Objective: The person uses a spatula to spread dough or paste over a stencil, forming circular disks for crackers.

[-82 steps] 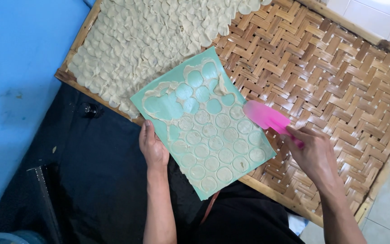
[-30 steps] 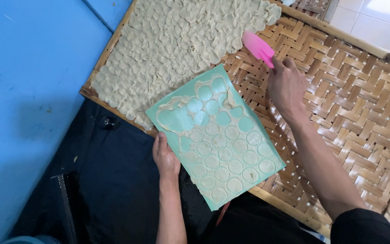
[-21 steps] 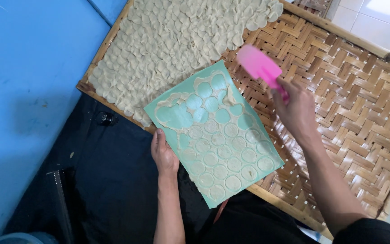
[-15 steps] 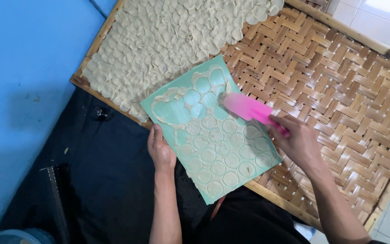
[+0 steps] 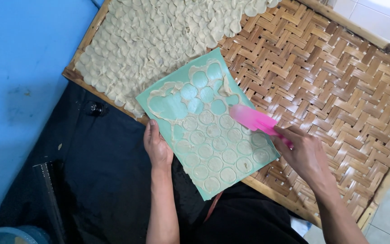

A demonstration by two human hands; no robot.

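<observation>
At frame centre, the left hand [image 5: 157, 147] gripped the green mould sheet [image 5: 206, 122], its lower circles filled with dough, upper ones smeared. The right hand [image 5: 305, 153] clasped a pink spatula [image 5: 254, 119] on it.

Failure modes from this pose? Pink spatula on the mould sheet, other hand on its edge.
1. The green mould sheet overhangs the woven tray; only the left hand steadies it, so scraping may tip it.
2. The pink spatula, held by the right hand, could smear the filled discs.
3. Paste could drop onto the dark cloth.
</observation>
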